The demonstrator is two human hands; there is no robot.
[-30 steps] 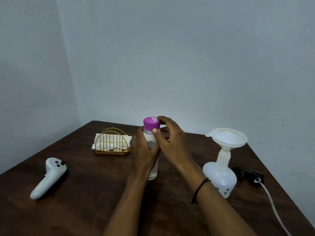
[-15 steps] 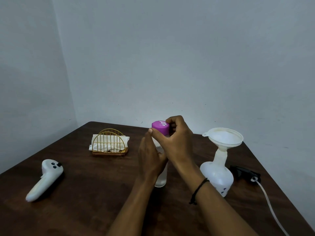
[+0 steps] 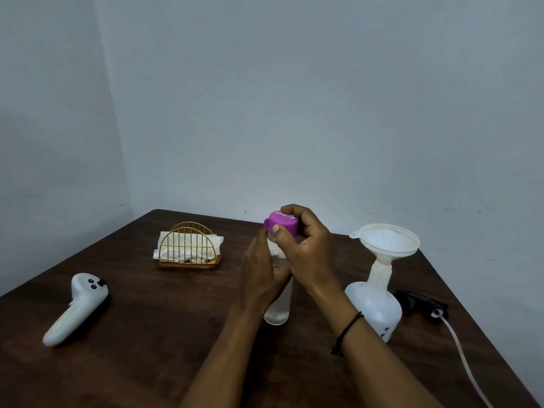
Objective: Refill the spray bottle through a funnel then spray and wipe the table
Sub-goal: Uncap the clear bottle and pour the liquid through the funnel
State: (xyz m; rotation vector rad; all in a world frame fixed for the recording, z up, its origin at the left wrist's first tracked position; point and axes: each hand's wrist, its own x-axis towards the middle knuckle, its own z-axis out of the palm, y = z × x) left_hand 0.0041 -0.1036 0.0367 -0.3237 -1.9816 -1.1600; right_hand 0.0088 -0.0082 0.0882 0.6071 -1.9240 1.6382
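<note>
A clear water bottle [image 3: 278,312] stands mid-table, and my left hand [image 3: 260,275] is wrapped around its body. My right hand [image 3: 306,248] pinches its purple cap [image 3: 283,222] at the top; the cap sits tilted over the bottle's mouth. To the right stands the white spray bottle [image 3: 375,310] with a white funnel [image 3: 387,240] seated in its neck. Its black spray head [image 3: 421,304] with a white tube lies on the table further right. Folded white napkins [image 3: 188,248] sit in a gold wire holder at the back.
A white hand-held controller [image 3: 78,307] lies on the left of the dark wooden table [image 3: 147,348]. Grey walls close in behind and on the left. The table's right edge runs close to the spray head and its tube [image 3: 462,354].
My right hand has turned and tilted the purple cap on the water bottle. My left hand kept hold of the bottle, which has shifted slightly right in view.
</note>
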